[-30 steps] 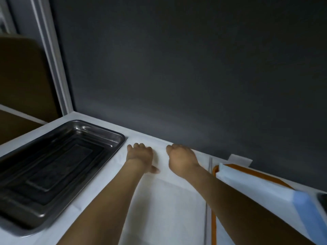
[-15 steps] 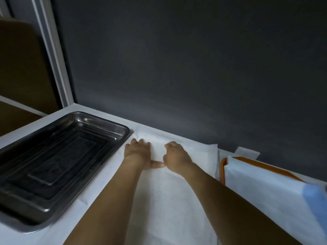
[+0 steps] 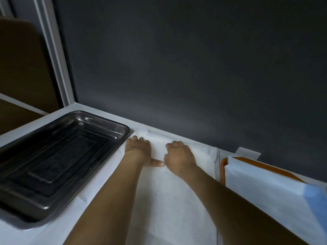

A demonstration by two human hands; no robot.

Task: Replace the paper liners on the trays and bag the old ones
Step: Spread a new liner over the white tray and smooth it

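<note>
A white paper liner (image 3: 177,200) lies flat between a steel tray (image 3: 53,156) and an orange tray (image 3: 222,165). On its far end, the left hand (image 3: 138,149) presses flat with the thumb out, beside the right hand (image 3: 178,156) (grip unclear).

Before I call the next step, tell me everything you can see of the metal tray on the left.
The metal tray is rectangular with rounded corners and a rolled rim, dark shiny steel by the look of it. Its floor steps down in nested rectangular ridges and is bare: no liner inside. It sits flat on the white-covered counter, angled toward the dark wall, its left side cut off by the frame. The left hand lies just off its far right corner; no contact shows.
</note>
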